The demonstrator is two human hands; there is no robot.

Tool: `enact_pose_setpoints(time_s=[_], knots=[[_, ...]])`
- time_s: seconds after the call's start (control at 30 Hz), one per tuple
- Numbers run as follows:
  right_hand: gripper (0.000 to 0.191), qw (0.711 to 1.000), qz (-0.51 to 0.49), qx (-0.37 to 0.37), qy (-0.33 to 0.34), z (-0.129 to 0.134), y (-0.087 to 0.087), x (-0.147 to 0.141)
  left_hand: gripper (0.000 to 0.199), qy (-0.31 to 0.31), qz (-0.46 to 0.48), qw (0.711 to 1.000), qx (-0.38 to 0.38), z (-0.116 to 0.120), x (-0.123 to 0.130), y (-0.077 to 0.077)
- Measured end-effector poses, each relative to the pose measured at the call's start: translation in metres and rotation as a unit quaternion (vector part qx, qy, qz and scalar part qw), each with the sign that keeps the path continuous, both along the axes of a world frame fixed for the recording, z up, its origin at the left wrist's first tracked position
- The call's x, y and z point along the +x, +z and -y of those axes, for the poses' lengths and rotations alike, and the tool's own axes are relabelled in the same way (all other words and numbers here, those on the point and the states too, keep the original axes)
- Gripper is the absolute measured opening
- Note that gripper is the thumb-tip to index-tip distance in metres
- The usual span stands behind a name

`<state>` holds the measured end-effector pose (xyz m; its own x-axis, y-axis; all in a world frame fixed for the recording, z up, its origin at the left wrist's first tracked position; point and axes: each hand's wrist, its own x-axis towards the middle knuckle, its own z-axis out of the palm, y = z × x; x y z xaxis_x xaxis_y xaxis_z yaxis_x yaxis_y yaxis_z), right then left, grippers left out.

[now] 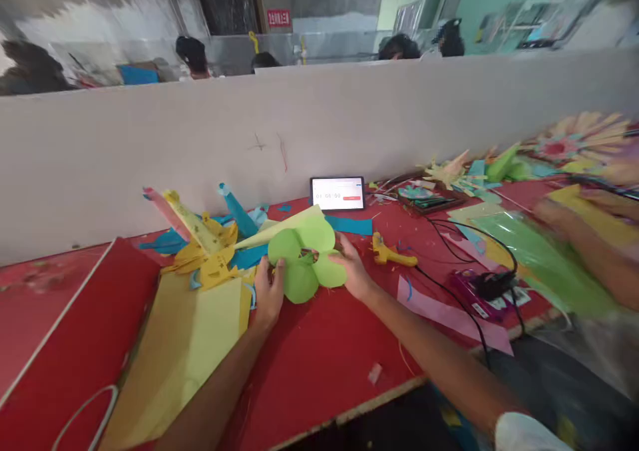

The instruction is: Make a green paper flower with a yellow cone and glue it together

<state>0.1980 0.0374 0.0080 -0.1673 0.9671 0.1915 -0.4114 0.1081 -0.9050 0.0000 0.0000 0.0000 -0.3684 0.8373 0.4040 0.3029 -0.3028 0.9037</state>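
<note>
A light green paper piece (299,283) with several rounded petals and a pale cone-shaped part behind it is held above the red table. My left hand (270,291) pinches its lower left petal between thumb and fingers. On the right side, my right hand (352,268) grips a petal, the thumb in front and the fingers behind. A small opening shows at the centre of the petals. The yellow glue gun (392,251) lies to the right of my right hand, touched by neither hand.
Yellow paper sheets (214,318) and coloured paper cones (200,228) lie left. A phone (337,193) leans against the low wall (200,138). Cables, a purple box (479,295) and a pink strip (449,314) lie right. Another person's hands (564,221) hold yellow paper at far right.
</note>
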Motion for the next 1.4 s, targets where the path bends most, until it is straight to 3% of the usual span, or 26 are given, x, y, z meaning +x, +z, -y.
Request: enact_pose_setpoints(time_s=[0.13, 0.23, 0.33, 0.43, 0.5, 0.6, 0.77, 1.0, 1.4], knots=[[0.033, 0.988, 0.135, 0.068, -0.038, -0.007, -0.007, 0.005, 0.055, 0.044, -0.022, 0.999, 0.014, 0.002, -0.001, 0.001], [0.051, 0.963, 0.232, 0.111, -0.082, -0.008, -0.01, 0.007, 0.055, 0.059, -0.026, 0.998, 0.006, 0.002, -0.003, 0.0], [0.057, 0.937, 0.278, 0.138, -0.161, -0.006, -0.011, 0.01, 0.054, 0.057, -0.021, 0.998, -0.004, 0.0, -0.005, -0.002], [0.048, 0.927, 0.285, 0.151, -0.19, -0.005, -0.01, 0.012, 0.048, 0.03, 0.023, 0.999, -0.012, -0.001, -0.005, -0.004], [0.037, 0.937, 0.26, 0.15, -0.175, -0.006, -0.011, 0.013, 0.06, 0.007, 0.057, 0.998, -0.013, -0.002, -0.005, -0.006], [0.052, 0.951, 0.229, 0.148, -0.143, -0.009, -0.012, 0.015, 0.071, -0.018, 0.055, 0.998, -0.007, -0.004, -0.007, -0.008], [0.04, 0.932, 0.26, 0.209, -0.14, -0.016, -0.011, 0.021, 0.037, -0.084, -0.058, 0.995, -0.001, -0.009, -0.015, -0.013], [0.033, 0.917, 0.286, 0.259, -0.096, -0.023, -0.012, 0.027, 0.046, -0.171, -0.04, 0.984, -0.041, -0.014, -0.015, -0.017], [0.052, 0.917, 0.287, 0.261, -0.092, -0.03, -0.014, 0.034, 0.061, -0.118, 0.019, 0.992, -0.048, -0.005, -0.012, -0.009]])
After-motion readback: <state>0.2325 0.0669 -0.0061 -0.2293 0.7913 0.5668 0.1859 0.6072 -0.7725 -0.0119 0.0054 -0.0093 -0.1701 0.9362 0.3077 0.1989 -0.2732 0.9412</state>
